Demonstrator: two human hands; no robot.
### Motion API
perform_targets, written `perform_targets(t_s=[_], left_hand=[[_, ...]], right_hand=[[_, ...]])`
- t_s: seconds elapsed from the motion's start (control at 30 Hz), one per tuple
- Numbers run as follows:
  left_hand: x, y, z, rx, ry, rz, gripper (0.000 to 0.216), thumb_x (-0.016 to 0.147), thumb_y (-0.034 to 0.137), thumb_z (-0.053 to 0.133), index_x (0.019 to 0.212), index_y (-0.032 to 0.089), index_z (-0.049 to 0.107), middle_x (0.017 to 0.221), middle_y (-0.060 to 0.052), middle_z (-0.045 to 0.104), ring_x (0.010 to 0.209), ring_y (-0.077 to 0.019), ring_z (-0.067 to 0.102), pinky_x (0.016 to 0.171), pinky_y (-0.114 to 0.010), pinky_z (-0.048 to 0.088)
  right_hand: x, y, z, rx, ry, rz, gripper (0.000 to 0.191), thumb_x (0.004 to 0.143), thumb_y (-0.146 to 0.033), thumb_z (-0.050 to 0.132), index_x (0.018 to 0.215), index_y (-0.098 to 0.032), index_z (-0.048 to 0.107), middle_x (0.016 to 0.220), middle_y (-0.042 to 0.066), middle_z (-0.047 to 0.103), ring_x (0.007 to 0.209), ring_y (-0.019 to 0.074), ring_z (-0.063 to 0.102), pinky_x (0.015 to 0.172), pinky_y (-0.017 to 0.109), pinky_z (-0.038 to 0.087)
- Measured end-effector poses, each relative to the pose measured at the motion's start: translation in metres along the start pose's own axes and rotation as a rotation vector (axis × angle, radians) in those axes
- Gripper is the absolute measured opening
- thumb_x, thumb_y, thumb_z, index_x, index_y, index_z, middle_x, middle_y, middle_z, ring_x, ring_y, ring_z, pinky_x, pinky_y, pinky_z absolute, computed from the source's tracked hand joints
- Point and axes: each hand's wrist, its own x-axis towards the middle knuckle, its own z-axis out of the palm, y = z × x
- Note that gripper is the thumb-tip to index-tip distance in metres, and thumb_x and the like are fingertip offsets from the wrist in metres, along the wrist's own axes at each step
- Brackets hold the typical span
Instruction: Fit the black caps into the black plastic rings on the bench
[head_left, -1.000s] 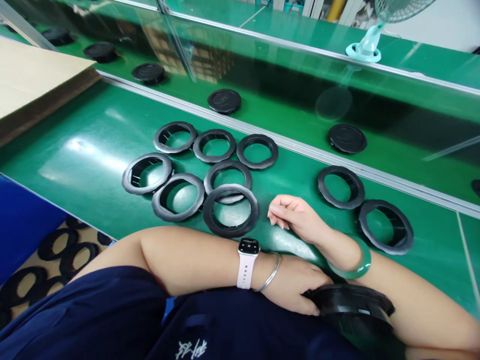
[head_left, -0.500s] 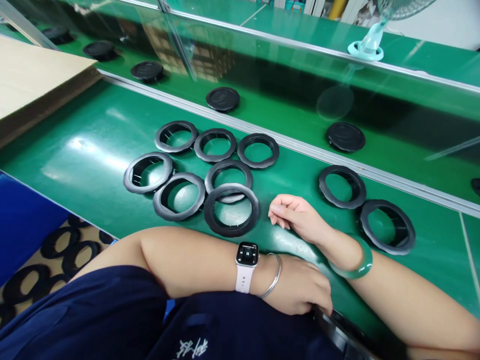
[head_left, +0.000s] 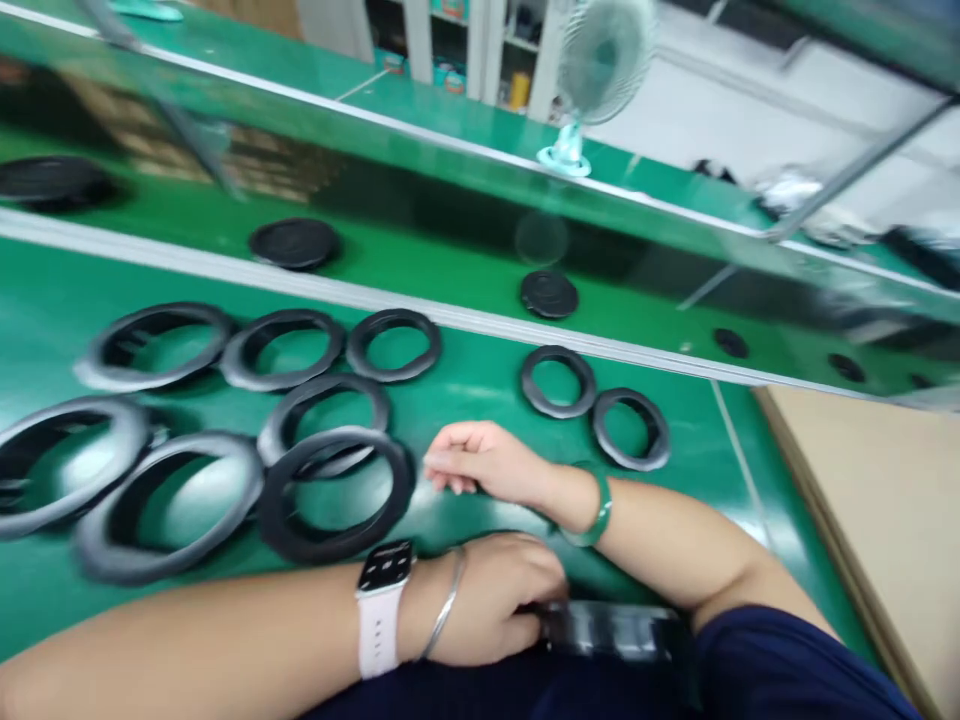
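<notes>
At the near edge of the table (head_left: 480, 385) | left hand (head_left: 491, 600): fingers curled round stack of black rings (head_left: 615, 632), braced against lap (head_left: 780, 675) | right hand (head_left: 480, 465): empty, fingers loosely curled, resting | loose rings (head_left: 334, 495): flat, within reach

2 bare forearms cross the lower frame. The left forearm (head_left: 225, 640) reaches in from the left and lies almost level, close to the body, with the wrist straight. The left hand (head_left: 491, 598) is turned palm down, its fingers (head_left: 525, 625) curled under in a closed grip. The right forearm (head_left: 675, 545) comes in from the right, bent at the elbow, angling forward and leftward. The right hand (head_left: 480, 462) lies just beyond the left, palm down, fingers loosely half-curled and holding nothing.
</notes>
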Motion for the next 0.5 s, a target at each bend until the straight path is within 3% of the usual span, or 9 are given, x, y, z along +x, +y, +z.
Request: perform_targets(t_s=[0.1,0.17,0.23,0.33,0.43,0.5], left_hand=[[-0.002,0.006,-0.005,-0.03,0.016,-0.148,0.014,0.08,0.014,0.058,0.089,0.02,0.066,0.092,-0.002,0.069,0.088,-0.0185,0.065,0.082,-0.026,0.051],[-0.004,0.005,-0.005,-0.079,0.038,-0.251,0.015,0.081,0.016,0.057,0.09,0.023,0.067,0.093,-0.001,0.069,0.091,-0.0188,0.065,0.085,-0.027,0.051],[-0.006,-0.001,-0.001,-0.166,0.075,-0.352,0.022,0.082,0.019,0.057,0.099,0.026,0.067,0.102,0.0,0.071,0.098,-0.0203,0.065,0.092,-0.029,0.051],[-0.006,-0.013,0.006,-0.332,0.154,-0.4,0.029,0.085,0.025,0.056,0.112,0.028,0.063,0.113,-0.002,0.07,0.105,-0.0222,0.065,0.095,-0.033,0.053],[-0.005,-0.017,0.008,-0.402,0.199,-0.414,0.026,0.086,0.026,0.055,0.11,0.026,0.061,0.112,-0.003,0.069,0.104,-0.0221,0.066,0.094,-0.034,0.054],[-0.004,-0.013,0.005,-0.385,0.196,-0.443,0.025,0.085,0.021,0.053,0.108,0.025,0.06,0.11,-0.002,0.069,0.103,-0.0201,0.066,0.094,-0.033,0.053]], right_hand=[[-0.014,-0.033,-0.006,-0.101,-0.007,-0.122,0.034,0.083,-0.052,0.076,0.081,-0.019,0.066,0.076,0.0,0.066,0.065,0.013,0.056,0.058,0.024,0.046],[-0.027,-0.067,-0.027,-0.35,0.113,-0.234,0.021,0.088,-0.041,0.073,0.084,-0.021,0.068,0.081,-0.004,0.067,0.073,0.0124,0.06,0.068,0.023,0.051],[-0.041,-0.101,-0.065,-0.67,0.466,-0.297,0.012,0.091,-0.033,0.071,0.087,-0.022,0.069,0.085,-0.007,0.068,0.078,0.0116,0.062,0.072,0.022,0.053],[-0.067,-0.129,-0.147,-0.793,1.045,-0.304,0.014,0.099,-0.024,0.054,0.103,-0.018,0.066,0.103,0.001,0.068,0.091,0.0129,0.062,0.079,0.023,0.052],[-0.101,-0.123,-0.23,-0.816,1.57,-0.21,0.024,0.096,-0.009,0.042,0.109,-0.009,0.062,0.119,0.015,0.061,0.11,0.0199,0.057,0.097,0.033,0.047],[-0.123,-0.108,-0.27,-0.818,1.772,-0.113,0.02,0.093,-0.004,0.049,0.106,-0.007,0.063,0.122,0.018,0.059,0.118,0.0247,0.052,0.106,0.041,0.04]])
